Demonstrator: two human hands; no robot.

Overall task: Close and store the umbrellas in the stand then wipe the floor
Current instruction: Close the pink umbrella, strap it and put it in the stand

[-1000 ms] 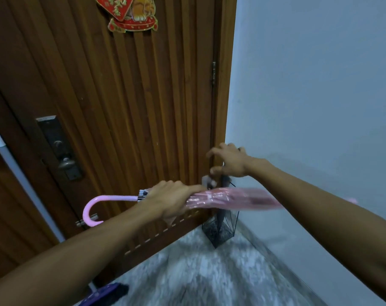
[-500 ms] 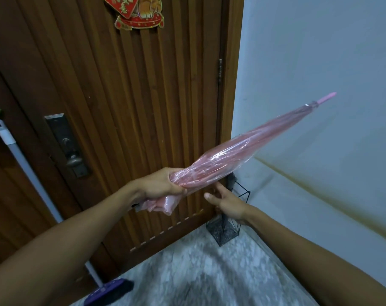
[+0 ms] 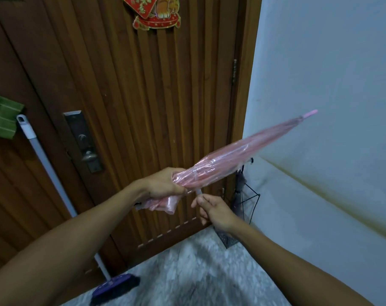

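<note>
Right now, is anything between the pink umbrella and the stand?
Only the right hand, pinching the strap low between the pink umbrella and the stand. A dark umbrella already sits in the stand. The left hand grips the canopy.

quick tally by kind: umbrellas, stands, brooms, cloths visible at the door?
Umbrellas: 2, pink umbrella gripped by the left hand, strap pinched by the right hand; dark umbrella in the stand
Stands: 1, wire stand
Brooms: 1, broom
Cloths: 1, green cloth
Total: 5
</note>
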